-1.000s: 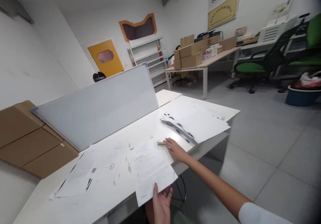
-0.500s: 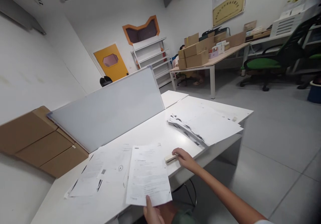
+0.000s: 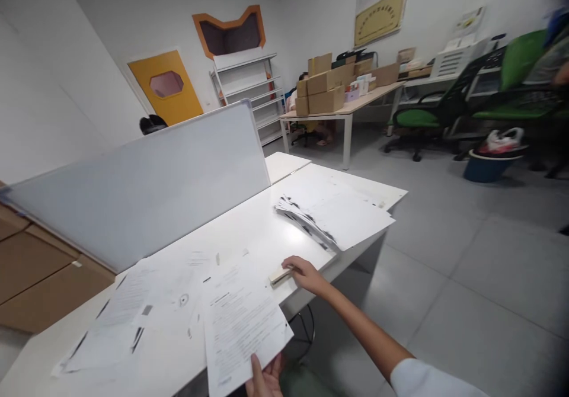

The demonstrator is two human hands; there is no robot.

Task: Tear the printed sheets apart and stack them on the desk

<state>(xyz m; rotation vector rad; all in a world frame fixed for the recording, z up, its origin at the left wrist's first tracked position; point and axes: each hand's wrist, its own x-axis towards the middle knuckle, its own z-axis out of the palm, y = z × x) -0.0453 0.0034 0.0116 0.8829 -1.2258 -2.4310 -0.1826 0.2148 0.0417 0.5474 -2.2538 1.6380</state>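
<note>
My left hand [image 3: 263,378] pinches the near edge of a printed paper sheet [image 3: 240,320] that overhangs the front of the white desk [image 3: 267,225]. My right hand [image 3: 303,273] reaches out over the desk edge, its fingers closed on a small beige block [image 3: 280,275] that looks like a stamp or eraser. More printed sheets [image 3: 146,302] lie spread to the left of the held page. A fanned stack of papers [image 3: 333,216] rests on the desk's far right corner.
A white partition board [image 3: 142,183] stands along the back of the desk. Cardboard sheets [image 3: 40,266] lean at the left. Across the room are a table with cardboard boxes [image 3: 324,89], green chairs [image 3: 427,115], a blue basin [image 3: 486,166] and a seated person partly hidden.
The view has swung. My right hand closed on the beige block and drew it toward the held sheet. My left hand kept its hold on the page.
</note>
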